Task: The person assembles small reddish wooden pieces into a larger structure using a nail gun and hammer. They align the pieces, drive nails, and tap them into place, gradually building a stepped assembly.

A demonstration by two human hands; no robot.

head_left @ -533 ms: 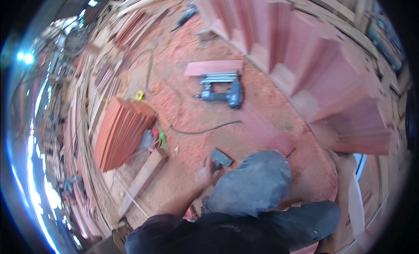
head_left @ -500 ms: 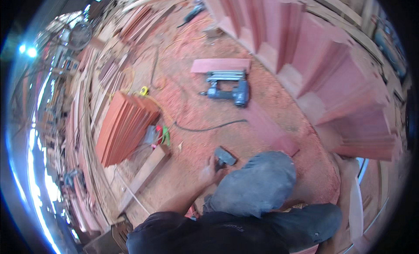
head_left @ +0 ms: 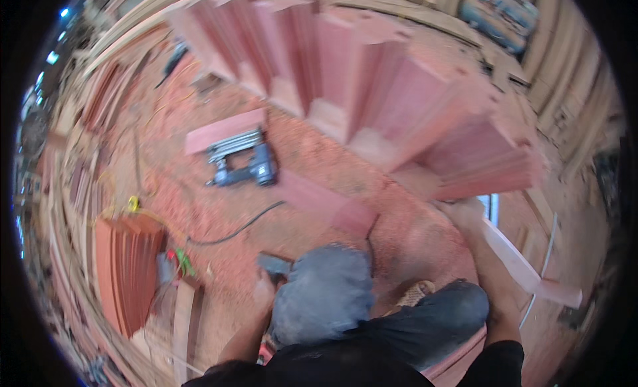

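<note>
My left hand is closed round the handle of a hammer with a blocky grey head, low beside my bent left knee. My right arm stretches forward on the right, and my right hand is at the near end of a row of reddish stepped wooden pieces. Its fingers are blurred and partly hidden there, so their grip cannot be made out. Ahead on the dusty floor lies a blue nail gun, against a flat pink board. Another pinkish board extends from it towards my knee.
A stack of orange-red boards stands at the left, near a thick timber and a yellow tape measure. A dark hose crosses the sawdust. On the right are a pale strip and a blue compressor-like tank farther back.
The view has swung right, shifting the floor items leftward. My right arm and hand have come into sight at the wooden row's near end. The hammer stays in my left hand.
</note>
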